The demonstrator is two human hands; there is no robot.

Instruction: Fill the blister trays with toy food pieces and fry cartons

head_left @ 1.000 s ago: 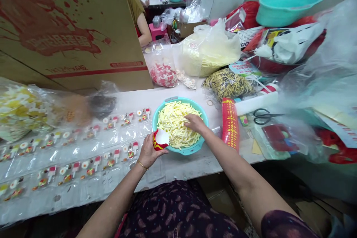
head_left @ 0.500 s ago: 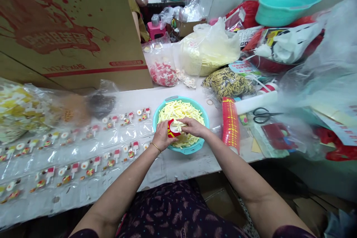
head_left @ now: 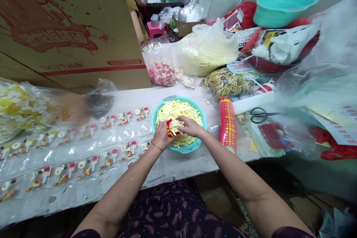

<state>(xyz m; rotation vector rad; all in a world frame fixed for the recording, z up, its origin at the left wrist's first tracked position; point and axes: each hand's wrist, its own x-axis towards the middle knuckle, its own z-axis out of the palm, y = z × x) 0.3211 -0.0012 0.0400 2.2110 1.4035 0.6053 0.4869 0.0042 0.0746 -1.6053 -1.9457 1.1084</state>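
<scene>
My left hand (head_left: 162,136) grips a small red fries box (head_left: 169,128) with yellow marks, held tilted over a turquoise basin (head_left: 186,148). Pale yellow toy fries (head_left: 178,109) fill the basin, and some stick out of the box's mouth. At the box's right side is my right hand (head_left: 190,126), its fingers bent and closed on the fries at the opening. Its fingertips are partly hidden among the fries.
Rows of clear plastic trays (head_left: 108,158) with tiny toy foods cover the table's left side. A stack of red fries boxes (head_left: 228,124) and black scissors (head_left: 260,115) lie to the right. A large cardboard box (head_left: 92,52) and filled bags (head_left: 209,52) stand behind.
More fries now show in the mouth of the red box, where its white inside was visible before. My right hand has shifted slightly at the opening. The whole view has moved a little.
</scene>
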